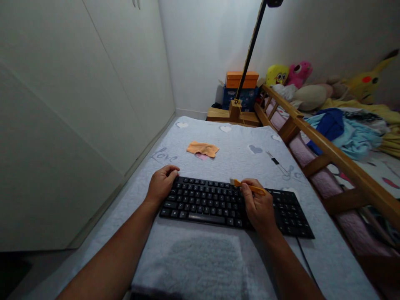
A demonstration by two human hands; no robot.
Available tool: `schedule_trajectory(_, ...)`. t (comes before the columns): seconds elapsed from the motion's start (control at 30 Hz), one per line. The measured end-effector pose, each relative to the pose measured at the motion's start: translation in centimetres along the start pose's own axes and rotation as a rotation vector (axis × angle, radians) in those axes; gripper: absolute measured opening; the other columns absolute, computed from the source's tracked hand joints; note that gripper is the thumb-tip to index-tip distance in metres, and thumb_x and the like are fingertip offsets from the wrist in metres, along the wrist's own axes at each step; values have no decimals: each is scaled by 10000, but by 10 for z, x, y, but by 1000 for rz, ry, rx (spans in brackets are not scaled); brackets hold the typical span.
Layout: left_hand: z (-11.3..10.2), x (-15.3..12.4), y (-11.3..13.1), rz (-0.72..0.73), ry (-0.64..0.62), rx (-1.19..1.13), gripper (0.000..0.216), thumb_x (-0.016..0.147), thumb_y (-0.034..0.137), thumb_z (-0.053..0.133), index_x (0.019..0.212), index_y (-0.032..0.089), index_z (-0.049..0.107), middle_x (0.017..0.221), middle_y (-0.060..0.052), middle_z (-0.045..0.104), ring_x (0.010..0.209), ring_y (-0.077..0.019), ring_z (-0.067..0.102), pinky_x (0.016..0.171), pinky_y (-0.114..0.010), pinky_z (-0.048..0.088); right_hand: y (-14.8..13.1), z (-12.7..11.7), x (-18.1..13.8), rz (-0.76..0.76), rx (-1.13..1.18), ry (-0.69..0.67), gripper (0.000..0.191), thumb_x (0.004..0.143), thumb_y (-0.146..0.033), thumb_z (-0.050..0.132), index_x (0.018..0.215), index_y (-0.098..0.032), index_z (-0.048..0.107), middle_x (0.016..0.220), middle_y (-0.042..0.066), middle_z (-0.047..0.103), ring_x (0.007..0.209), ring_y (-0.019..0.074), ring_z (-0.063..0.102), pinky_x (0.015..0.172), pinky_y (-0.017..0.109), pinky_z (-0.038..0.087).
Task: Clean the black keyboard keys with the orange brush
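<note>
A black keyboard [212, 202] lies across a light grey bedspread [237, 146] in front of me. My left hand [161, 183] rests curled on the keyboard's far left corner, gripping its edge. My right hand [259, 206] is closed on a small orange-handled brush [250, 187], whose pale tip sits over the top key row near the middle. The keyboard's cable [304, 256] runs off toward me at the right.
An orange cloth [203, 148] lies on the bedspread beyond the keyboard. A small black-and-silver tool [276, 161] lies to the right. A wooden bed rail [328, 143] borders the right side, with clothes and plush toys [286, 75] behind it. White wardrobe doors [78, 104] stand at left.
</note>
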State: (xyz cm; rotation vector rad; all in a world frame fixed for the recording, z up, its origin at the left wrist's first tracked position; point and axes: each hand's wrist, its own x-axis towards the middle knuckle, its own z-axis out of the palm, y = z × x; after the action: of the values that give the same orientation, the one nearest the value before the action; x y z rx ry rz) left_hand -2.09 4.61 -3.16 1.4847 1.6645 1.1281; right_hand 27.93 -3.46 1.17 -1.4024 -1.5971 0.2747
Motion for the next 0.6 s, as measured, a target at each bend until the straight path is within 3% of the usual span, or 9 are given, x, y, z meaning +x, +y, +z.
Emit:
schedule_trajectory(0.3, -1, 0, 4, -11, -13, 13, 329, 784, 455, 591, 915, 198, 748, 797, -30, 747, 764, -229, 673, 745, -331, 497, -8, -9, 18, -4, -73, -132, 268, 1015, -345, 470, 831, -224, 622, 696, 5, 665, 651, 179, 640, 637, 283, 444)
schedule_trajectory(0.6, -2, 0, 4, 2, -9, 5, 327, 795, 451, 590, 917, 194, 749, 804, -31, 748, 769, -227, 674, 756, -332, 502, -6, -2, 21, 1, -94, -39, 279, 1016, -348, 449, 814, -230, 602, 685, 3, 654, 646, 180, 637, 639, 284, 434)
